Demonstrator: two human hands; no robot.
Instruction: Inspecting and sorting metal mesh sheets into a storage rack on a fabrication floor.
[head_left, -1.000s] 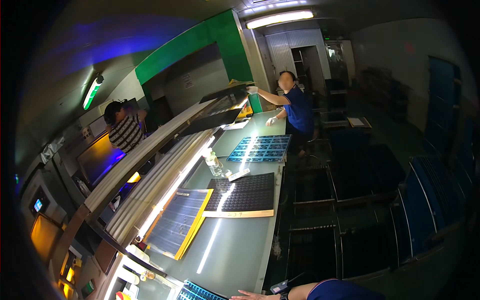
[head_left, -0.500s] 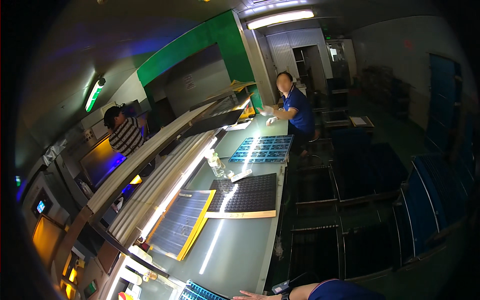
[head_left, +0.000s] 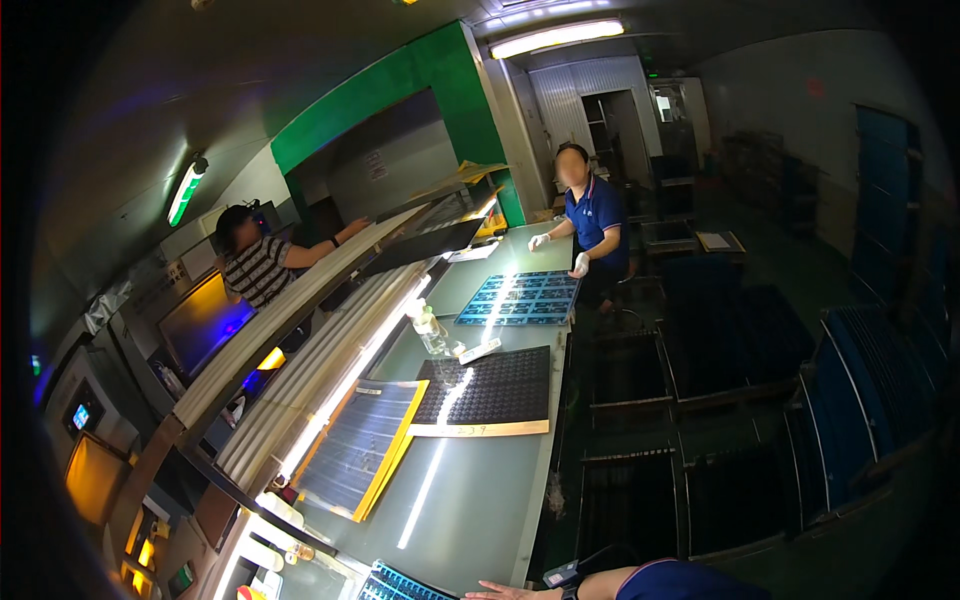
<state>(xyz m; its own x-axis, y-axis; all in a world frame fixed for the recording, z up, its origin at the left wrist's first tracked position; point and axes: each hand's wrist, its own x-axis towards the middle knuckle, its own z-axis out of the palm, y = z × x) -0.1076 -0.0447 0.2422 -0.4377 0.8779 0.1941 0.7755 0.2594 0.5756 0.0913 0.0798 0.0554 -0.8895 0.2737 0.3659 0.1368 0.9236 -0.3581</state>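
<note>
Only part of my right hand [head_left: 500, 591] shows at the bottom edge, its fingers stretched out and apart over the grey tabletop [head_left: 470, 510]. A dark band sits on its wrist, and a blue sleeve covers the upper arm. Just left of the fingertips lies a blue patterned panel [head_left: 395, 583], cut off by the picture's edge; whether the fingers touch it I cannot tell. My left hand is out of view. Farther up the table lie a dark film sheet with yellow borders [head_left: 355, 445], a black textured panel [head_left: 490, 385] and another blue patterned panel [head_left: 520, 298].
A clear bottle [head_left: 430, 330] and a small white box [head_left: 480, 350] stand mid-table. A lit lamp rack [head_left: 300, 300] runs along the left side. A gloved co-worker [head_left: 597, 215] sits at the far end; another person [head_left: 262, 270] is behind the rack. Dark racks [head_left: 630, 500] stand right.
The co-worker at the far end has lowered both gloved hands, one now by the blue panel's edge. Behind the rack, the other person has turned and stretched an arm out. My hand stays put.
</note>
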